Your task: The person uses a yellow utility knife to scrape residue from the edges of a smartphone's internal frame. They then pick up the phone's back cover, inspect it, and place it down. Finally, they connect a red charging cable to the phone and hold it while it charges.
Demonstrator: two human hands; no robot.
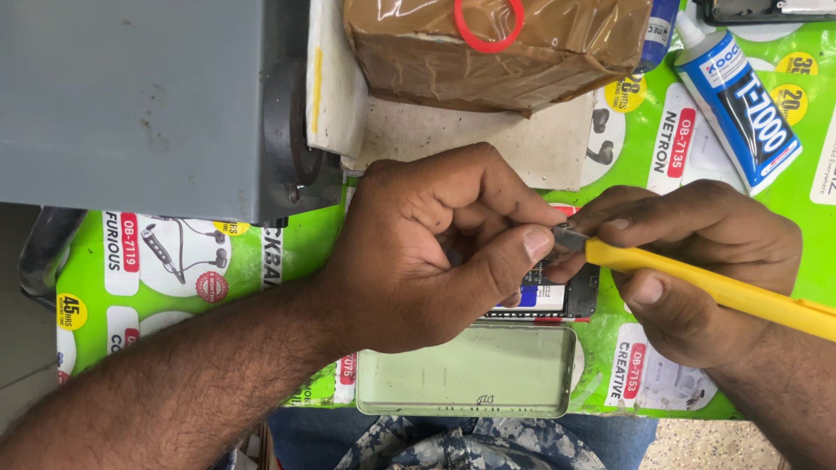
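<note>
Two bare hands meet at centre frame, as I see it from the head camera. My left hand [418, 248] is curled shut over a small dark phone part with a pale label [557, 296], thumb pressed down near its top edge; most of the part is hidden under the fingers. My right hand [688, 261] is clamped round a yellow plastic-handled cutter with a short metal blade [697, 280], handle running off toward the right edge, blade tip sitting right at the left thumb tip. I can't tell whether the tip actually touches the part.

Phone part lies on a bright green printed table sheet showing earphone pictures [174, 278], just above a pale green translucent rectangular phone back cover [466, 370], which lies flat at the near table edge; the two look touching or nearly so.

Behind the hands: a brown-tape-wrapped cardboard packet [488, 52] with a red rubber band [488, 22] lying on top, resting on a worn off-white board [488, 139]. Far right, a white and blue glue tube with a pale nozzle [740, 109] lies tilted on the sheet, well apart from both hands. A grey metal box [131, 96] fills the upper left. Camouflage-pattern fabric [453, 448] shows at the bottom edge, below the table.
</note>
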